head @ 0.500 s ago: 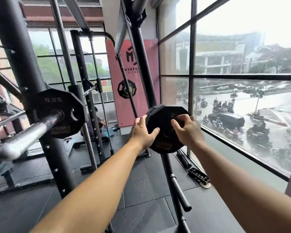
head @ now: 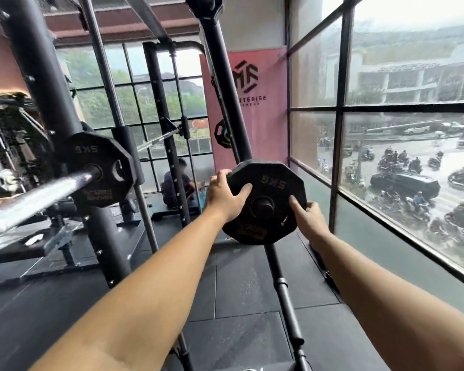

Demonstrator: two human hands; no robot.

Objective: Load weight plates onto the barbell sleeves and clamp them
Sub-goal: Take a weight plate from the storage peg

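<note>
A black 5 kg weight plate (head: 268, 183) hangs on a peg of the slanted black rack post (head: 225, 84). My left hand (head: 224, 195) grips its upper left rim, thumb across the face. My right hand (head: 310, 222) holds its lower right edge, fingers behind the rim. At the left, a chrome barbell sleeve (head: 35, 198) points toward me with another black 5 kg plate (head: 98, 170) on it, against the rack upright. No clamp is in sight.
Thick black rack uprights (head: 42, 84) stand at left. A bench (head: 24, 246) sits low left. Storage pegs (head: 285, 298) jut from the slanted post below the plate. A person (head: 176, 183) sits on the floor behind. Glass windows (head: 402, 162) close the right side. Black rubber flooring lies underfoot.
My view has come closer and the plate has turned. My right hand slid from the plate's top right rim down to its lower right edge. My left hand keeps its grip.
</note>
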